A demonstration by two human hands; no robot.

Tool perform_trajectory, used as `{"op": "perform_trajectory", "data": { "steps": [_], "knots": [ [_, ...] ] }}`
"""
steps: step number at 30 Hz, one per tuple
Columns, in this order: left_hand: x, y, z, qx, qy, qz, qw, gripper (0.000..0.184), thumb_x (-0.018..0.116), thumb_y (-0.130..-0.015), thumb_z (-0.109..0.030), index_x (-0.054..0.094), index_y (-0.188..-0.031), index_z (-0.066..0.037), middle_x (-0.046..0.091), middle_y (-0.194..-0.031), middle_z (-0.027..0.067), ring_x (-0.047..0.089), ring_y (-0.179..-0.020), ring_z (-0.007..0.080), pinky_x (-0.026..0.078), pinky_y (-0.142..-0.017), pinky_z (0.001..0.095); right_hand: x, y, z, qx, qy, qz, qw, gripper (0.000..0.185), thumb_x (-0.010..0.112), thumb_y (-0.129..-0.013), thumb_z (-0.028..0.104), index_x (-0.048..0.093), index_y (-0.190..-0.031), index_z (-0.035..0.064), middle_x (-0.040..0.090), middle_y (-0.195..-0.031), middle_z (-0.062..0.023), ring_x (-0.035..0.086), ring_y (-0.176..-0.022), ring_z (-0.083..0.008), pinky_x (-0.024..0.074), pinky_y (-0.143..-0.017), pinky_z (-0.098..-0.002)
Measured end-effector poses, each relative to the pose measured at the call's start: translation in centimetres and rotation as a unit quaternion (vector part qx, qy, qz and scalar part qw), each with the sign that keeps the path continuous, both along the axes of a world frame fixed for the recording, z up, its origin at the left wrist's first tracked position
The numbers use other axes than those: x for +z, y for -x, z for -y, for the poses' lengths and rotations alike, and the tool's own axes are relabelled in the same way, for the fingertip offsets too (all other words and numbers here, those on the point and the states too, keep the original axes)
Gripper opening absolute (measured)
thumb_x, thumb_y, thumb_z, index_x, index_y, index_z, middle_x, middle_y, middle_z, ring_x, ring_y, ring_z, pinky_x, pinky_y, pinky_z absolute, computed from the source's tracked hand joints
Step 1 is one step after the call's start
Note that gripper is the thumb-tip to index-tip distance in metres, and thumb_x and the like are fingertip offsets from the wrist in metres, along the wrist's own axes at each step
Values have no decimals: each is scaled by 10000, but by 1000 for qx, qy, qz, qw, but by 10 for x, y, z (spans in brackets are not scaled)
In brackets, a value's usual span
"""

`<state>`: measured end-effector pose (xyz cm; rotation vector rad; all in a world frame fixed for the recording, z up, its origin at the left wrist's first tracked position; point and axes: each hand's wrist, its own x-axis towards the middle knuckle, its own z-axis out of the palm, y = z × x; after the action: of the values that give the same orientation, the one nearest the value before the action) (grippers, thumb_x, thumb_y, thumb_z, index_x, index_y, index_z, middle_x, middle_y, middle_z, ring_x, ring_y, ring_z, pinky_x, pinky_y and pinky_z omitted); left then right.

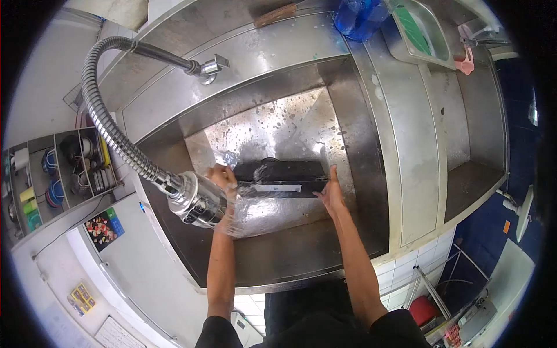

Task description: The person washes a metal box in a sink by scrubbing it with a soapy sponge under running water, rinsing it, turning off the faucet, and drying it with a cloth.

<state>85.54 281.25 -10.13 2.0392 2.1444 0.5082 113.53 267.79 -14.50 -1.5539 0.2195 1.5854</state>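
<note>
A long black rectangular container point(296, 169) with a white label point(278, 188) on its near side is held over the bottom of a steel sink point(301, 119). My left hand point(223, 176) grips its left end, partly behind the spray head. At the opposite end, my right hand point(332, 195) has its thumb up along the edge and its fingers around the lower corner. Water from the metal spray head point(197, 203) splashes over my left wrist and the container's left part. The container's inside cannot be made out.
A coiled steel hose point(101, 110) arches from the tap point(213, 65) on the left. A blue translucent container point(361, 20) and a steel pan point(420, 35) stand at the back right. A second basin point(470, 127) lies to the right. Shelves of bowls point(55, 174) are at left.
</note>
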Motion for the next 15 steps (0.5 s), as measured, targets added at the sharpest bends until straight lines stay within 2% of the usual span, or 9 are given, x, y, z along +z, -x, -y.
{"op": "perform_trajectory", "data": {
  "steps": [1,4,5,6,8,10,11,13,15],
  "knots": [
    [7,-10,-1,-15,12,-8,1000,162,673,-856,-216,667,-810,-61,659,-778,171,660,-710,392,516,-642,487,6,-3,0,-22,9,-24,999,1006,440,-900,733,100,-1561,56,186,-1594,-203,197,-1474,-318,239,-1126,-620],
    [7,-37,3,-34,54,2,998,173,687,-862,-220,681,-829,-50,658,-820,171,651,-739,378,516,-679,467,19,-9,-2,-7,22,-57,998,1031,388,-883,778,42,-1570,92,154,-1606,-192,170,-1480,-341,224,-1126,-633],
    [7,-54,10,-55,45,88,994,181,682,-866,-221,686,-846,-41,657,-829,173,645,-741,375,512,-680,468,19,-7,-6,-4,23,-54,998,1031,388,-883,778,42,-1570,92,154,-1606,-192,170,-1480,-341,224,-1126,-633],
    [10,-73,17,-78,35,171,982,191,677,-870,-221,692,-863,-31,657,-838,174,639,-743,372,508,-680,468,19,1,-13,28,26,-78,996,1005,369,-882,788,112,-1562,93,219,-1587,-182,225,-1462,-321,267,-1117,-597],
    [23,-111,33,-75,80,216,970,202,660,-881,-218,701,-868,-21,664,-839,172,634,-805,366,496,-738,458,11,17,-26,61,26,-106,992,987,350,-882,797,182,-1554,94,283,-1568,-172,281,-1444,-302,310,-1108,-561],
    [13,-131,51,-175,94,176,964,189,653,-881,-219,693,-910,-36,666,-871,163,623,-852,356,478,-802,442,2,39,-36,124,-58,-142,980,893,310,-897,794,412,-1452,102,483,-1434,-126,459,-1308,-234,404,-1039,-445],
    [13,-132,56,-175,91,172,965,189,653,-881,-219,693,-910,-36,666,-871,163,623,-852,356,478,-802,442,8,50,-40,123,-8,-53,991,803,275,-922,771,561,-1302,124,593,-1274,-63,551,-1137,-176,447,-956,-361],
    [16,-138,58,-220,14,141,965,208,655,-875,-225,652,-924,-24,637,-910,169,592,-856,360,467,-786,467,21,58,-48,106,-49,-59,991,797,263,-928,764,571,-1288,123,595,-1256,-59,551,-1117,-174,449,-956,-368],
    [15,-121,56,-253,28,134,958,196,646,-878,-229,648,-950,-47,629,-888,151,596,-832,349,467,-771,449,34,66,-46,88,-79,-68,991,792,252,-933,757,581,-1273,122,596,-1237,-56,551,-1097,-172,451,-956,-375]
  ]
}}
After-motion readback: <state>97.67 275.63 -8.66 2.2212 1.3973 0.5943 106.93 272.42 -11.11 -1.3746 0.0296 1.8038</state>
